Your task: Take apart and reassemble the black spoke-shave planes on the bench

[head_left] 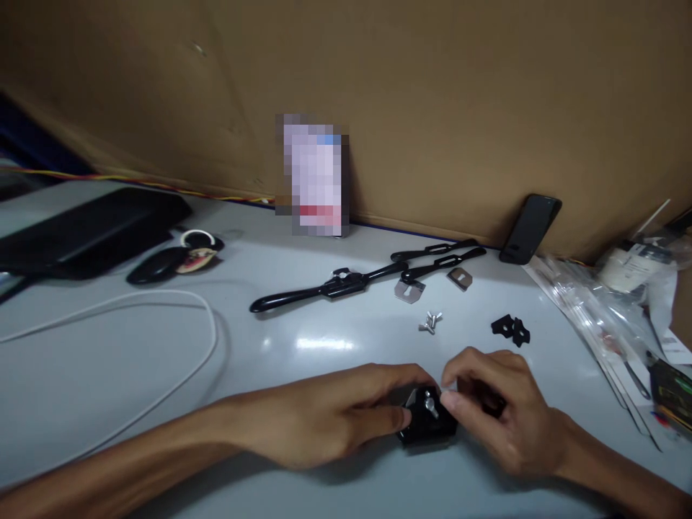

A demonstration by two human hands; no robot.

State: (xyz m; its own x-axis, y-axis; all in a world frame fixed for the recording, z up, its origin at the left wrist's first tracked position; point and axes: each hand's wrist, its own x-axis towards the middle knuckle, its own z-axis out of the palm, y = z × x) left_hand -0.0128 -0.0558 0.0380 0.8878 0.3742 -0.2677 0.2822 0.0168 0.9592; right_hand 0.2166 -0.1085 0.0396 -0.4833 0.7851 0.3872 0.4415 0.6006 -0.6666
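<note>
Low in the head view, a black spokeshave (427, 432) lies between both hands, a silver screw (431, 405) showing on its face. My left hand (335, 411) is closed on its left side, thumb pressed against the black body. From the right, my right hand (502, 411) curls its fingers at the other side, thumb and index by the screw; its palm side is partly hidden. Beyond them rest another black spokeshave (346, 285), two black spokeshave bodies (443, 268), two silver blades (408, 290), several small screws (431, 322) and two black caps (511, 329).
A phone (530, 227) leans on the cardboard wall (432, 108), near a blurred-out upright item (316, 180). Keys (162, 264), a white cable (210, 324) and a black flat object (97, 231) lie left. Plastic packets (600, 324) and a white container (630, 267) crowd the right.
</note>
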